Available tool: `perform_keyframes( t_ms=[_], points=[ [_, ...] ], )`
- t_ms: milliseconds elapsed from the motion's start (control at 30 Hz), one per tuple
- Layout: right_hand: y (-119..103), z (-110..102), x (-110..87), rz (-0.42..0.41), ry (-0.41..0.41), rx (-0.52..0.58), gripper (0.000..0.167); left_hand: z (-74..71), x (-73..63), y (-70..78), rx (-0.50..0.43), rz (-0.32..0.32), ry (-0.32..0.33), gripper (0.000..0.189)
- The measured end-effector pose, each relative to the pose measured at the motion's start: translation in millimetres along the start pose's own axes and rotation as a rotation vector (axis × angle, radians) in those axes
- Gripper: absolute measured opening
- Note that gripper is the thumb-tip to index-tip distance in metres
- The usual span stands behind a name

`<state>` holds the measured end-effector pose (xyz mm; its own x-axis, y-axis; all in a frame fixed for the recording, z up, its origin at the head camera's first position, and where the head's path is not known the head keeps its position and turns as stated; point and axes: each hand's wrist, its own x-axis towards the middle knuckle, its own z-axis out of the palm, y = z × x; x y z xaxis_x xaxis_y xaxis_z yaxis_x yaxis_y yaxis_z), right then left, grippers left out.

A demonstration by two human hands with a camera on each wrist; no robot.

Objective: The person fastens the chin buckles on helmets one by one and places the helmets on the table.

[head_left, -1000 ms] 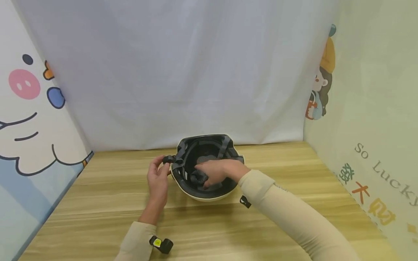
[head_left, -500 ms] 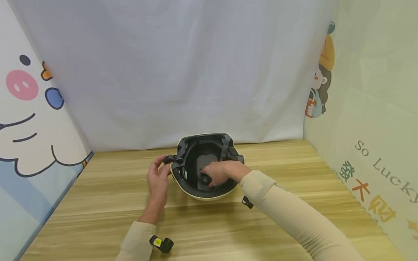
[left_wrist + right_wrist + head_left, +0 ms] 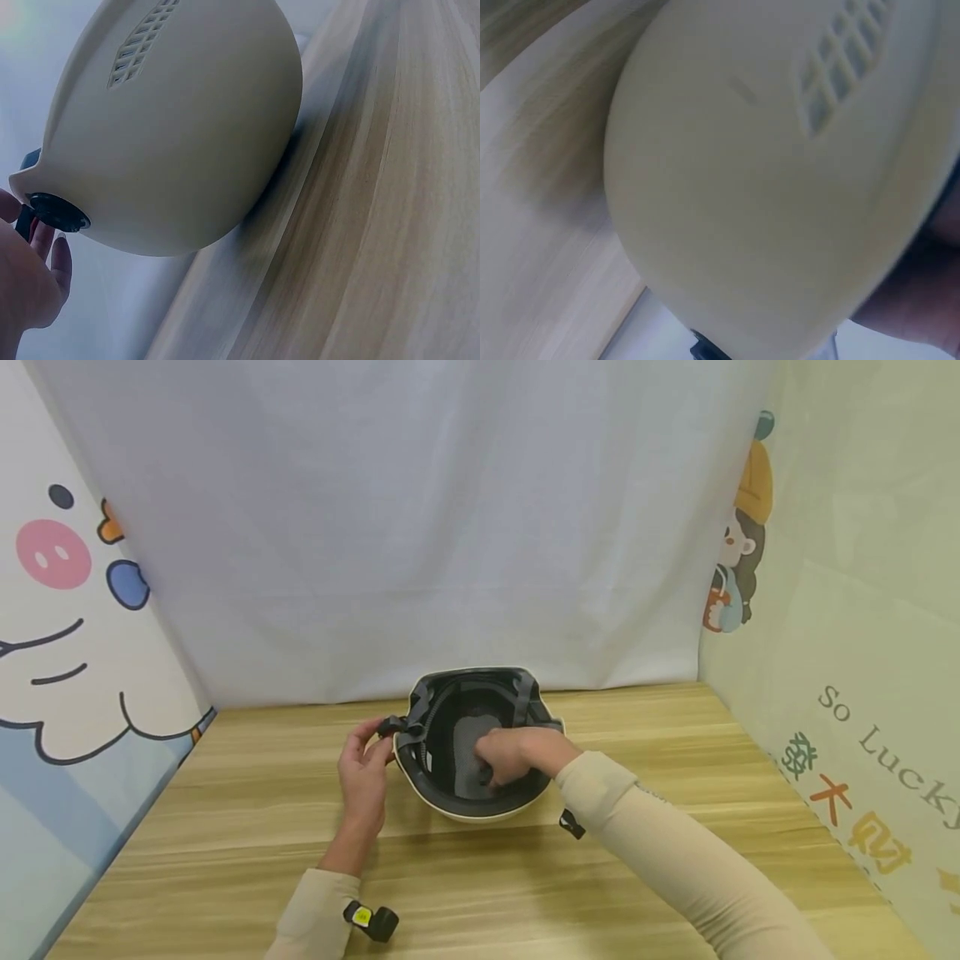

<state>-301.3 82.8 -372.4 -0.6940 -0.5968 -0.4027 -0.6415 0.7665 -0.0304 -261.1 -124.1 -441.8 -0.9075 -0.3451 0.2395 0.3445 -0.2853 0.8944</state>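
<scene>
A cream helmet (image 3: 476,814) lies upside down on the wooden table, its black-lined hollow facing up. At its left rim my left hand (image 3: 365,777) pinches a black strap buckle (image 3: 391,726). The left wrist view shows the fingers (image 3: 61,266) beside a round black fitting (image 3: 58,213) on the shell. Inside the hollow, my right hand (image 3: 517,752) has its fingers curled around a small dark piece (image 3: 486,774), mostly covered; its kind is unclear. A grey pad (image 3: 467,752) lines the helmet's bottom. In the right wrist view the shell (image 3: 735,187) hides most of that hand.
Black straps (image 3: 522,697) run along the helmet's inner sides. Behind it, a white curtain (image 3: 450,543) meets the table's (image 3: 225,793) back edge. Printed panels stand left (image 3: 52,635) and right (image 3: 847,610). Wrist cameras (image 3: 371,921) are strapped to the forearms.
My right hand has moved slightly rightward inside the helmet, carrying the dark piece and uncovering more of the grey pad. My left hand keeps its place at the rim.
</scene>
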Motion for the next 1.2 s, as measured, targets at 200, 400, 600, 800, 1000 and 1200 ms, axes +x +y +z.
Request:
perform_keyframes(
  t_ms=[200,400,600,800,1000,1200],
  points=[
    [3,-5,-4.8,-0.038,0.002,0.059,0.014,-0.8,1.2,-0.5,-0.008,-0.001,-0.007,0.028],
    [6,-4,-6.7,-0.067,0.021,0.137,0.023,-1.2,1.8,-1.7,-0.001,0.003,-0.005,0.028],
    [12,-2,-6.2,-0.134,0.081,0.282,0.041,-2.2,1.7,-1.9,0.002,0.0,-0.001,0.027],
    [15,-3,-8.0,-0.182,0.122,0.331,0.044,-1.6,1.5,-0.8,-0.002,-0.011,0.003,0.027],
    [17,-4,-7.5,-0.222,0.239,0.36,0.021,-1.2,1.6,-1.7,-0.016,-0.011,0.002,0.027],
    [18,-5,-8.2,-0.282,0.289,0.442,0.014,-0.8,2.0,-3.5,-0.009,-0.006,0.007,0.028]
  ],
)
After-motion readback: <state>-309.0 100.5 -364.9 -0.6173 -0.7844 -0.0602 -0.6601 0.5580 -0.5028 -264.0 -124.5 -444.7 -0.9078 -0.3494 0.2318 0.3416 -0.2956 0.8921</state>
